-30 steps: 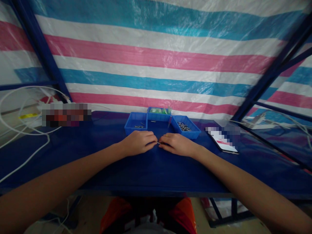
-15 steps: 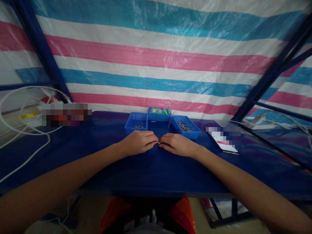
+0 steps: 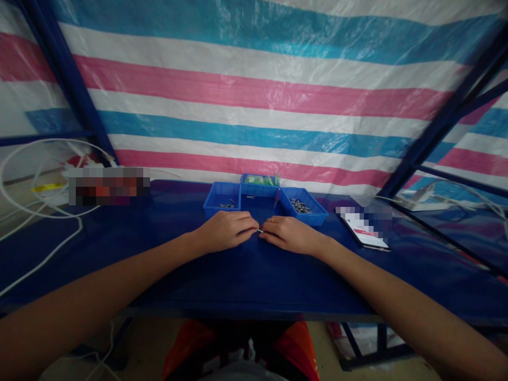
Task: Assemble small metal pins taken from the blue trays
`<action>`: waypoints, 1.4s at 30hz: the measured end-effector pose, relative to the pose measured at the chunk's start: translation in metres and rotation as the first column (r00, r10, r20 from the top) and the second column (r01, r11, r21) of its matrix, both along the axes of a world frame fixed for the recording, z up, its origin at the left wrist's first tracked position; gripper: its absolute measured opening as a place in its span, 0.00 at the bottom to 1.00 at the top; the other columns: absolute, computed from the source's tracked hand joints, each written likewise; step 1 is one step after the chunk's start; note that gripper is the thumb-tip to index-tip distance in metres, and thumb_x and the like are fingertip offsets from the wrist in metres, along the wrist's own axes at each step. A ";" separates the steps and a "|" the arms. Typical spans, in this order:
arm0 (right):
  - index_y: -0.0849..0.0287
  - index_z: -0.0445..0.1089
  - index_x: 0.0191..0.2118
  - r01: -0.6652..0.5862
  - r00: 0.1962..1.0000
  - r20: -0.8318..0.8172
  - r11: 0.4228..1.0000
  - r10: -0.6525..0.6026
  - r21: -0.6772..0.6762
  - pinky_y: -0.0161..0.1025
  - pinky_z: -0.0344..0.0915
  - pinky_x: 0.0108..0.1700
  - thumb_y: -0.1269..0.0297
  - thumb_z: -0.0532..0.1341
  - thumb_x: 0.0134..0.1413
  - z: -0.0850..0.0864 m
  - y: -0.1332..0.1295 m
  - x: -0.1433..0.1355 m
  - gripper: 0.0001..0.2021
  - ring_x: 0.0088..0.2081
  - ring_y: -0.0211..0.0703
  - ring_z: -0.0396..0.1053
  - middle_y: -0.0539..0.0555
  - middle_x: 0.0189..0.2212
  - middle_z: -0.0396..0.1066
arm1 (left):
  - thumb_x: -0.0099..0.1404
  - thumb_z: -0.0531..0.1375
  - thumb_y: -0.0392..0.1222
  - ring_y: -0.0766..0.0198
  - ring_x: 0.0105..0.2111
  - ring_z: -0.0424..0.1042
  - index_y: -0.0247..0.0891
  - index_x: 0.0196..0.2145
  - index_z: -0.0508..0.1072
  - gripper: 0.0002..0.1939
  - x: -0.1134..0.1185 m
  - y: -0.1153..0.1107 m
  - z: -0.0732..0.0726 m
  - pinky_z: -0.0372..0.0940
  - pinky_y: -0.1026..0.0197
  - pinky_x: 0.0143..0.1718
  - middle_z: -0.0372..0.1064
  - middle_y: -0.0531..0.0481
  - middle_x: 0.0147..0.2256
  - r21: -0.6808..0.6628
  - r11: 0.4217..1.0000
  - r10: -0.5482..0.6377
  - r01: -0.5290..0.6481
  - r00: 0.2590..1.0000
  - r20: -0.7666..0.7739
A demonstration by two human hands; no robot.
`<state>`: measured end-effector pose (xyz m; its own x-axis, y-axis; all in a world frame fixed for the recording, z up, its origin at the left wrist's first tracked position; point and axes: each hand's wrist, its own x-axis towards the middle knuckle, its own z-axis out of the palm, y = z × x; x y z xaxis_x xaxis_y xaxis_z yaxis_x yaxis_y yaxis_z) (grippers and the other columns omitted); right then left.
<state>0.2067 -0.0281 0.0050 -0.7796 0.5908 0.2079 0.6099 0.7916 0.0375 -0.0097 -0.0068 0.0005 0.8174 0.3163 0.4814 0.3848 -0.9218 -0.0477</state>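
My left hand point(image 3: 230, 231) and my right hand point(image 3: 286, 233) meet over the middle of the blue table, fingertips almost touching. Between them is a thin, short metal pin point(image 3: 259, 230), pinched by the fingers of both hands; its ends are hidden. Just behind my left hand, a blue bin point(image 3: 211, 202) holds a few small metal pieces point(image 3: 227, 205). Beyond my right hand, another blue bin point(image 3: 322, 212) contains a pile of small silver and dark parts point(image 3: 300, 206).
A third blue bin point(image 3: 260, 189) at the back holds green-and-clear packaging point(image 3: 262, 180). Loose thin pins point(image 3: 250, 197) lie before it. On the right rests a phone point(image 3: 365, 231); white cables point(image 3: 59, 262) run along the left. A striped sheet point(image 3: 254, 95) hangs behind the table point(image 3: 246, 286).
Both hands stay together around the pin, with only a slight shift of the fingers. The bins and phone stay where they were.
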 end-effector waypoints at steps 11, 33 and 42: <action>0.62 0.67 0.32 -0.006 1.000 -0.027 0.991 0.010 0.134 0.34 0.57 0.32 0.61 0.48 0.64 0.003 -0.002 0.001 0.16 0.28 0.37 0.65 0.53 0.26 0.67 | 0.65 0.51 0.38 0.67 0.33 0.69 0.37 0.34 0.68 0.07 -0.001 0.006 -0.002 0.59 0.66 0.34 0.69 0.52 0.31 -0.070 0.989 0.127 -0.130 0.991 -0.042; 0.62 0.67 0.36 0.008 0.997 -0.072 0.989 0.002 0.147 0.35 0.60 0.35 0.61 0.50 0.62 0.003 -0.003 0.002 0.13 0.32 0.40 0.67 0.55 0.29 0.69 | 0.64 0.53 0.40 0.68 0.28 0.67 0.38 0.33 0.70 0.07 0.001 0.006 -0.005 0.56 0.66 0.30 0.69 0.54 0.29 -0.198 0.971 0.121 -0.136 0.989 -0.086; 0.61 0.67 0.36 -0.007 0.998 -0.064 0.996 0.012 0.093 0.34 0.59 0.34 0.62 0.51 0.62 0.000 -0.001 0.002 0.11 0.31 0.38 0.67 0.53 0.29 0.69 | 0.64 0.53 0.40 0.68 0.30 0.68 0.36 0.33 0.70 0.08 0.001 0.001 -0.002 0.59 0.67 0.33 0.69 0.53 0.29 -0.103 0.992 0.076 -0.073 0.997 0.023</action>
